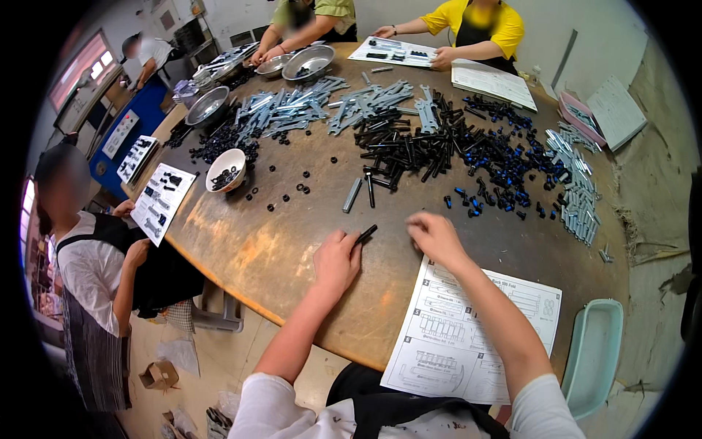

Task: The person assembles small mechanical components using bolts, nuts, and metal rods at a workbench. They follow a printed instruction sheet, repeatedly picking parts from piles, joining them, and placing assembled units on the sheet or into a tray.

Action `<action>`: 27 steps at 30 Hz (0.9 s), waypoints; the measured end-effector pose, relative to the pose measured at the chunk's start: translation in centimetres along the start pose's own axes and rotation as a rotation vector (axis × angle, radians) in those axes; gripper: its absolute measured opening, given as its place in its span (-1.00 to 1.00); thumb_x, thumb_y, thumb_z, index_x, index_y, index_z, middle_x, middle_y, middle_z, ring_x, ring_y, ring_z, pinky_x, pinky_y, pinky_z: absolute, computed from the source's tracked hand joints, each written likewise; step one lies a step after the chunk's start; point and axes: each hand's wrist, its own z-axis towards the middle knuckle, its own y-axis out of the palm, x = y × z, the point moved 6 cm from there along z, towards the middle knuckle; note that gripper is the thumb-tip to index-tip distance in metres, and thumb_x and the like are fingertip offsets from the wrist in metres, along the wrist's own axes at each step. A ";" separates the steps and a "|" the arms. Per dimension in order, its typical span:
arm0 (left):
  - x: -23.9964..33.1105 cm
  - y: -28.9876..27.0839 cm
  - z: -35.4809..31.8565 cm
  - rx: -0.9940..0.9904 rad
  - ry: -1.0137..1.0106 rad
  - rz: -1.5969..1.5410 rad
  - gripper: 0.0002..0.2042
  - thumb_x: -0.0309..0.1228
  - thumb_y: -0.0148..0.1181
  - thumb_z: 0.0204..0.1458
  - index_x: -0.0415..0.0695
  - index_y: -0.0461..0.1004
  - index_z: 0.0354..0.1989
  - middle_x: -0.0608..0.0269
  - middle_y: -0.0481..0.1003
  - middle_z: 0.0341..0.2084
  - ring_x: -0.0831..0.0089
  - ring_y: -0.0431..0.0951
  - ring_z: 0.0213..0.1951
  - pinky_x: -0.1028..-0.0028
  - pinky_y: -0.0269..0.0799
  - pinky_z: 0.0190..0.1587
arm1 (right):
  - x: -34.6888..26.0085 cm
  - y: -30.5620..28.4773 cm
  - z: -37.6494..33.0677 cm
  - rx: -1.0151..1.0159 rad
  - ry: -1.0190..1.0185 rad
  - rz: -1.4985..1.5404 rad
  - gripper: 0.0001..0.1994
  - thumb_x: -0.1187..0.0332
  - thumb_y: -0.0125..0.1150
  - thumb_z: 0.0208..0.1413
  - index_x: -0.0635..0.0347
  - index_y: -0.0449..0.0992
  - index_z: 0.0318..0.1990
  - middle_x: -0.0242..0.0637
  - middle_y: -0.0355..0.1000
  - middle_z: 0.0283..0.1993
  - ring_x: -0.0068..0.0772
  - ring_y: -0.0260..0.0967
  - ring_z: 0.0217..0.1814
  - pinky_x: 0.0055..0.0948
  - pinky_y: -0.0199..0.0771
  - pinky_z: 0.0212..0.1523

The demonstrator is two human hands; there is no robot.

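Observation:
My left hand (336, 260) is closed round a black bolt (367, 234), whose end sticks out past the fingers. To its right, my right hand (433, 235) hovers over the table with its fingers curled in, slightly blurred; whatever they may hold is hidden. Just beyond the hands lie a silver metal rod (352, 195) and a single long black bolt (371, 190). A heap of long black bolts (413, 146) lies farther off, with short blue-tipped bolts (504, 164) to its right. Under my right forearm is a printed sheet with line drawings (409, 351).
Flat wrenches (285, 110), silver rods (578, 190) and a bowl of small black rings (226, 170) sit around the table (241, 249). Metal bowls (308, 64) stand farther back. A pale green tray (594, 358) is at right. Co-workers sit left and across, some handling cards with parts (162, 201).

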 end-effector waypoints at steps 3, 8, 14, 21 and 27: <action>0.2 0.1 -0.3 0.107 0.015 -0.039 -0.84 -0.42 0.30 -0.05 -0.07 0.59 -0.26 0.16 0.44 -0.41 0.16 0.50 -0.25 0.21 0.42 -0.27 | -1.0 1.6 5.2 0.170 -0.194 -0.339 -0.77 0.33 0.17 0.04 0.24 0.61 -0.21 -0.16 0.55 -0.24 -0.24 0.51 -0.13 -0.20 0.49 -0.11; -1.2 0.7 -0.6 0.066 -0.052 -0.129 -0.83 -0.33 0.31 -0.05 -0.10 0.59 -0.31 0.13 0.46 -0.41 0.12 0.50 -0.24 0.18 0.44 -0.23 | -2.7 5.6 11.3 0.176 -0.287 -1.017 -0.83 0.32 0.25 -0.09 0.13 0.63 -0.32 -0.24 0.40 -0.12 -0.18 0.35 0.01 -0.21 0.43 -0.12; -2.3 -0.3 -0.7 0.166 -0.130 -0.280 -0.84 -0.32 0.24 0.05 -0.11 0.60 -0.25 0.11 0.52 -0.41 0.11 0.55 -0.28 0.23 0.46 -0.24 | -3.2 4.3 11.8 0.135 -0.307 -1.052 -0.84 0.35 0.32 -0.18 0.19 0.61 -0.40 -0.20 0.39 -0.16 -0.11 0.32 0.01 -0.17 0.36 -0.09; -5.0 1.0 -0.9 0.251 -0.444 -0.644 -0.77 -0.33 0.04 0.22 -0.16 0.51 -0.06 0.09 0.59 -0.47 0.16 0.62 -0.38 0.27 0.48 -0.28 | -1.6 0.3 11.3 0.276 -0.140 -0.637 -0.85 0.29 0.25 -0.07 0.15 0.52 -0.38 -0.16 0.48 -0.27 -0.03 0.49 -0.21 -0.06 0.48 -0.19; -5.3 1.1 -0.7 0.256 -0.433 -0.649 -0.78 -0.35 0.07 0.23 -0.20 0.49 -0.07 0.27 0.54 -0.54 0.49 0.53 -0.47 0.46 0.44 -0.34 | -3.7 1.5 10.4 0.269 -0.367 -0.577 -0.85 0.30 0.21 0.09 0.15 0.43 -0.30 -0.19 0.45 -0.23 -0.01 0.47 -0.23 -0.07 0.47 -0.23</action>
